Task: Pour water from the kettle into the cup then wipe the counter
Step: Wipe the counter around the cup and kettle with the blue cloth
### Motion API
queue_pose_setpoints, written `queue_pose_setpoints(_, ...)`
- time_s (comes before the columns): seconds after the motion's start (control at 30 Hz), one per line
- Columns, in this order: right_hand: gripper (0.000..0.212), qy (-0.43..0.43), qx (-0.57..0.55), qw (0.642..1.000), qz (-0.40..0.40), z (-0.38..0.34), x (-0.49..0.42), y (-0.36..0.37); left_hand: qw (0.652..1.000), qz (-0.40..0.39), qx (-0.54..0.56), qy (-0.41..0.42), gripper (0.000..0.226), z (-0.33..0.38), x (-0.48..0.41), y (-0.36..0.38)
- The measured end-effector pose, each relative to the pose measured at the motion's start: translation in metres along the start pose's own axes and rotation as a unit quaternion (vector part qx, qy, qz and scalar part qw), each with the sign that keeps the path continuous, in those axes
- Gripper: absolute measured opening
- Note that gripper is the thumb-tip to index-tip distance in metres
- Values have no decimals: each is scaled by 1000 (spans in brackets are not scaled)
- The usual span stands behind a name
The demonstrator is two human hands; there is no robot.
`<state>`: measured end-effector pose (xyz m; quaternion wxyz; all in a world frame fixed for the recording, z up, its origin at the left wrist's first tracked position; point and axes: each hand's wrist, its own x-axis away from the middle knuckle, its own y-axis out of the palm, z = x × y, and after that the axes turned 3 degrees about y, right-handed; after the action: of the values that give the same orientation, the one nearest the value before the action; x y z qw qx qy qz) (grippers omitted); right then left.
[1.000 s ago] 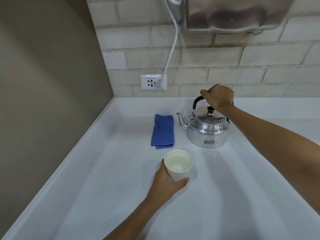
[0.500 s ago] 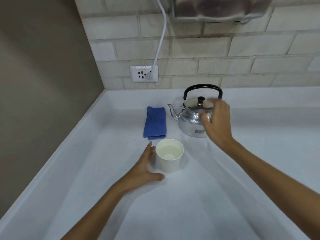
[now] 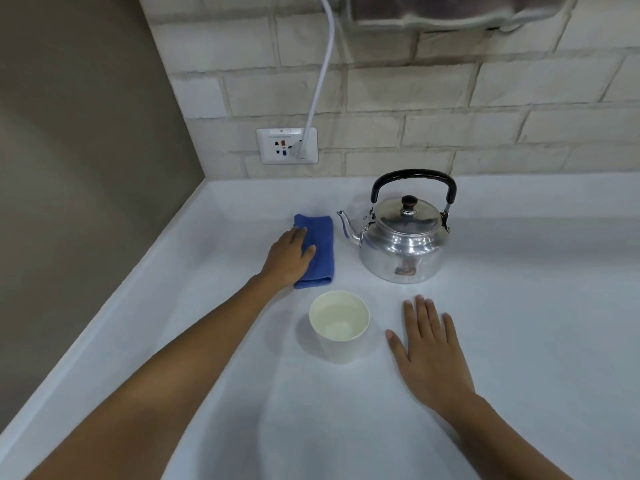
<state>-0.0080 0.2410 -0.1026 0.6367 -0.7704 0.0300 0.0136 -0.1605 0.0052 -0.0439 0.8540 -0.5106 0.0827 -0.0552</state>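
Note:
A shiny metal kettle point(image 3: 403, 244) with a black handle stands upright on the white counter point(image 3: 519, 306), spout pointing left. In front of it sits a white paper cup point(image 3: 340, 327) holding water. A folded blue cloth point(image 3: 320, 252) lies left of the kettle. My left hand point(image 3: 289, 258) rests on the cloth's left side, fingers laid over it; whether it grips is unclear. My right hand point(image 3: 427, 351) lies flat on the counter right of the cup, fingers spread, holding nothing.
A brown side wall point(image 3: 86, 168) bounds the counter on the left and a brick wall runs along the back. A white socket plate point(image 3: 286, 145) carries a plugged white cable point(image 3: 320, 74) rising to a metal appliance point(image 3: 450, 10) overhead.
My right hand let go of the kettle handle and came down flat beside the cup. My left hand released the cup and moved forward onto the blue cloth.

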Motion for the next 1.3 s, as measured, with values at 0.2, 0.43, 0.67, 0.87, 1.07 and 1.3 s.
queue_pose_setpoints(0.2,91,5,-16,1000,2,-4,3,-3,994,-3,-79,-79,58,1,-51,36)
queue_pose_setpoints(0.43,83,5,-5,1000,13,-5,2,-3,992,-19,-94,-76,58,3,-64,56)
queue_pose_setpoints(0.67,76,-6,3,1000,-5,-2,3,-6,985,-56,-133,95,56,2,5,49)
queue_pose_setpoints(0.87,77,-4,-1,1000,1,-2,3,-4,985,-40,-144,86,52,-68,63,11)
queue_pose_setpoints(1.07,72,-2,8,1000,0,-3,1,-1,985,-12,-164,-48,53,-48,36,15)
queue_pose_setpoints(1.3,75,-11,27,1000,3,0,0,1,992,-28,-119,15,52,-21,115,32)
